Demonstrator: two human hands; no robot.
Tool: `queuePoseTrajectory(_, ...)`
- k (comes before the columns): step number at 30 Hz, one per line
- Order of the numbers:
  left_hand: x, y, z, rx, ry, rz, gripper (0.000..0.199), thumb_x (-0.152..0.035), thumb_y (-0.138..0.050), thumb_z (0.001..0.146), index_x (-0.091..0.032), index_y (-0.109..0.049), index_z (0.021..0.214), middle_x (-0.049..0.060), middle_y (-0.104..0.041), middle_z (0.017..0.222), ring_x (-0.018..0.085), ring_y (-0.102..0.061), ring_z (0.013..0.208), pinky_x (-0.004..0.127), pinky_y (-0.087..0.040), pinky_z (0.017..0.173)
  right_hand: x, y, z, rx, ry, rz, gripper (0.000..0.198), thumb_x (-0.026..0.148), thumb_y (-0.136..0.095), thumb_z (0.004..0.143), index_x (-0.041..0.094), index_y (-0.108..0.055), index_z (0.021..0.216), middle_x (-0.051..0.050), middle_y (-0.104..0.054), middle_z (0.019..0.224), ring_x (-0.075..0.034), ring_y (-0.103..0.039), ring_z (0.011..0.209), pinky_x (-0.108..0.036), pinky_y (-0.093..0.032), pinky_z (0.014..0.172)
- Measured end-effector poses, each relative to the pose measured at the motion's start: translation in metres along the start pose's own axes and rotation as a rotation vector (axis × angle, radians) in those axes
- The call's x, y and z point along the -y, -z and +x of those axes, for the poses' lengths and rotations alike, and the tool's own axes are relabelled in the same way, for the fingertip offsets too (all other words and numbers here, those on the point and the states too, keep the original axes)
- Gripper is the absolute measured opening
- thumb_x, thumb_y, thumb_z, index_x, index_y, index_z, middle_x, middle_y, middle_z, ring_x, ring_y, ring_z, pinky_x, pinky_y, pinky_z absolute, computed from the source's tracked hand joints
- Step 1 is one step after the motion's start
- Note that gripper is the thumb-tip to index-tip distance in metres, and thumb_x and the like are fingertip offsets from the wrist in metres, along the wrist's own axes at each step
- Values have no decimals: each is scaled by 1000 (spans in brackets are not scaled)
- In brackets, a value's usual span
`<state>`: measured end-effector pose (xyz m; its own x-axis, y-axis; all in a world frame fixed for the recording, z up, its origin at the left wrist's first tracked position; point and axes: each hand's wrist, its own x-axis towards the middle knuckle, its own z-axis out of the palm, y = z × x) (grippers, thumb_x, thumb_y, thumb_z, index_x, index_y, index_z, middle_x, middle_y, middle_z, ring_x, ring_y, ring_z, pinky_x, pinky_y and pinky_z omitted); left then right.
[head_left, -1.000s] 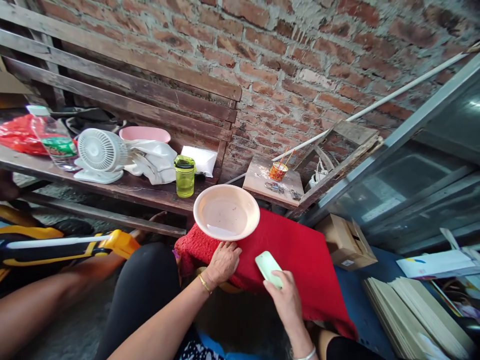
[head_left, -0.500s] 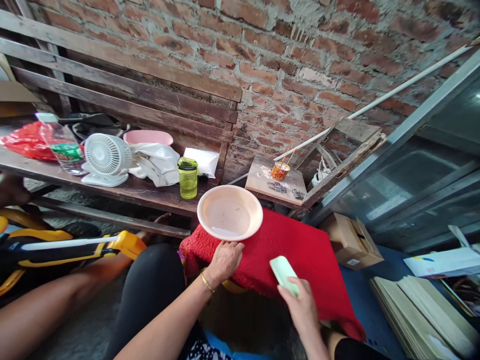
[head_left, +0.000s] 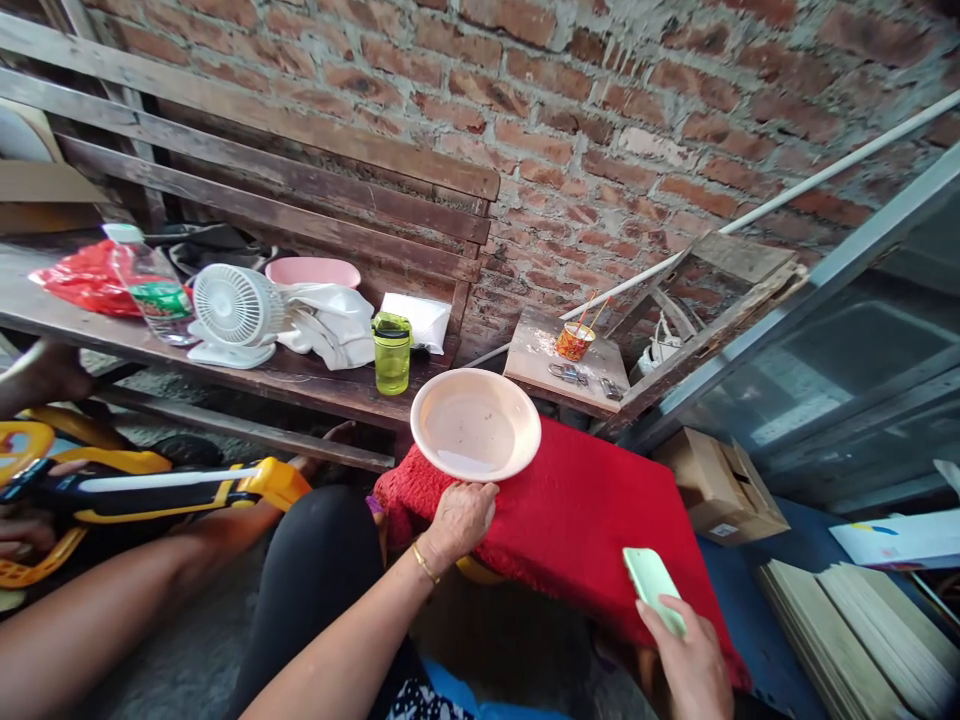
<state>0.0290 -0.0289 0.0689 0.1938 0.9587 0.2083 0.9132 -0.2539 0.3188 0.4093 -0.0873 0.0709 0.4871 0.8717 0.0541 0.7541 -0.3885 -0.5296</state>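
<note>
A pale pink basin (head_left: pixel 480 393) stands on the red cloth (head_left: pixel 585 500) that covers a low table; a few small dark specks show inside it, and its bottom looks shiny. With curled fingers, my left hand (head_left: pixel 461 522) grips the near rim of the basin; a gold bracelet is on that wrist. My right hand (head_left: pixel 690 650) holds a light green phone (head_left: pixel 654 585) by its lower end, over the front right part of the cloth. The phone is apart from the basin.
On the wooden bench (head_left: pixel 322 385) stand a green bottle (head_left: pixel 392 355), a white fan (head_left: pixel 236 308) and a pink tub (head_left: pixel 313 271). Padlocks and a cup (head_left: pixel 574 343) lie on a small stand. A box (head_left: pixel 716 490) is at right. Another person's legs and a yellow-black toy (head_left: pixel 172 485) are at left.
My right hand has moved the phone to the right and slightly nearer to me. My left hand stays at the basin's rim. The whole view has shifted a little.
</note>
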Motion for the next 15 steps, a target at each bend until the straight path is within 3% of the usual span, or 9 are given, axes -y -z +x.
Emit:
queuePoseTrajectory(2, -1, 2, 0, 7, 3, -3, 15, -14, -52, 96, -20, -66, 97, 7, -73, 85, 22, -71, 81, 31, -49, 76, 4, 3, -4, 10, -9, -2, 46, 72, -59, 69, 34, -74, 89, -12, -68, 100, -37, -70, 88, -50, -54, 75)
queuePoseTrajectory(4, -3, 3, 0, 15, 5, -1, 16, -14, -51, 97, -20, -65, 97, 7, -73, 85, 22, -71, 81, 31, -49, 76, 29, -9, -19, 63, 55, 67, 47, 69, -61, 68, 31, -74, 90, -11, -69, 101, -36, -70, 92, -47, -56, 78)
queuePoseTrajectory(8, -6, 3, 2, 33, 3, 10, 15, -15, -52, 97, -20, -66, 99, 7, -74, 86, 22, -72, 81, 30, -49, 75, 102, -56, -65, 243, 326, 208, 35, 56, -65, 71, 28, -74, 91, -6, -70, 99, -28, -71, 92, -40, -56, 84)
queuePoseTrajectory(10, -7, 2, 3, 40, 2, 17, 16, -15, -51, 98, -20, -66, 98, 7, -74, 85, 23, -72, 80, 30, -50, 73, 125, -73, -81, 302, 441, 193, 27, 47, -65, 73, 29, -74, 92, -3, -70, 97, -25, -71, 88, -39, -54, 85)
queuePoseTrajectory(12, -6, 1, 4, 44, 1, 20, 18, -15, -49, 98, -19, -66, 97, 7, -73, 82, 23, -72, 78, 30, -50, 73, 125, -77, -86, 316, 494, 170, 25, 43, -64, 74, 30, -74, 93, -1, -71, 96, -23, -70, 87, -38, -54, 86)
queuePoseTrajectory(15, -6, -2, 5, 45, -7, 14, 19, -15, -48, 98, -20, -66, 98, 7, -73, 83, 22, -72, 80, 30, -51, 74, 84, -59, -70, 203, 419, 138, 28, 51, -64, 73, 32, -74, 91, -2, -72, 96, -24, -71, 86, -38, -56, 83)
